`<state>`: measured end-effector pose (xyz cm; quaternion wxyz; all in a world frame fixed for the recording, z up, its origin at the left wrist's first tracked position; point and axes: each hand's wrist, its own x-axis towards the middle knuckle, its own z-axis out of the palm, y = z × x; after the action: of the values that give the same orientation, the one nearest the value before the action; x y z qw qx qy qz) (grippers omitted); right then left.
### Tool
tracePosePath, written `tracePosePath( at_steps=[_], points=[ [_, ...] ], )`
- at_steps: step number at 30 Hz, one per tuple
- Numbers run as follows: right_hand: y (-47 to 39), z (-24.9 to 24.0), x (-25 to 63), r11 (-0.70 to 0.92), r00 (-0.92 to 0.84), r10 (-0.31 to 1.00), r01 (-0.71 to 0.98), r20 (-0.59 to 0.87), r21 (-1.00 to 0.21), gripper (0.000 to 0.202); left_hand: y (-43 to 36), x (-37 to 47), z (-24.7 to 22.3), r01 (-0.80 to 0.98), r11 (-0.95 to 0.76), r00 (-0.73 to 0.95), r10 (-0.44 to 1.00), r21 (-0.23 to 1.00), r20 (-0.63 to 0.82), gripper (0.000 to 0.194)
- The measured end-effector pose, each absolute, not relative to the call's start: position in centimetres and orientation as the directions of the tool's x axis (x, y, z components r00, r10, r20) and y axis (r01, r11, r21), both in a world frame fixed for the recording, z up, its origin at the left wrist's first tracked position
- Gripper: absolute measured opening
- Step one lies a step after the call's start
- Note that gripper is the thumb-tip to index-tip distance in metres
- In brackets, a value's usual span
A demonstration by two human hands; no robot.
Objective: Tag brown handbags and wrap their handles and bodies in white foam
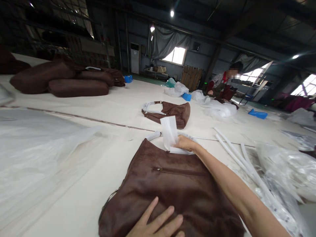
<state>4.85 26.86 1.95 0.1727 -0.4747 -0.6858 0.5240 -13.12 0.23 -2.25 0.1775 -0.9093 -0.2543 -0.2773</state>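
A brown leather handbag (148,171) lies flat on the white table in front of me, its zipped pocket facing up. My left hand (158,223) rests on its lower part with fingers spread. At the bag's top edge, my right hand (185,143) is closed around a white, translucent sheet (169,131) that stands up from its fingers. White wrapping covers the bag's handle (153,135) just beyond. The right fingertips are partly hidden behind the sheet.
Farther out lies a smaller brown handbag (179,112). Several brown bags (79,88) are piled at back left. Clear plastic sheeting (44,158) spreads on the left. White tubes (237,158) and plastic bags (291,164) lie right. Another person (222,84) stands across the table.
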Motion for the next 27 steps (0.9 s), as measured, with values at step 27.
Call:
tracePosePath(
  at_steps=[27],
  points=[
    [12.7, 5.3, 10.2, 0.703, -0.812, 0.559, 0.357, 0.169, -0.615, 0.046, -1.4, -12.8, -0.4, 0.58, -0.814, 0.731, 0.538, 0.033, 0.42, 0.042]
  ],
)
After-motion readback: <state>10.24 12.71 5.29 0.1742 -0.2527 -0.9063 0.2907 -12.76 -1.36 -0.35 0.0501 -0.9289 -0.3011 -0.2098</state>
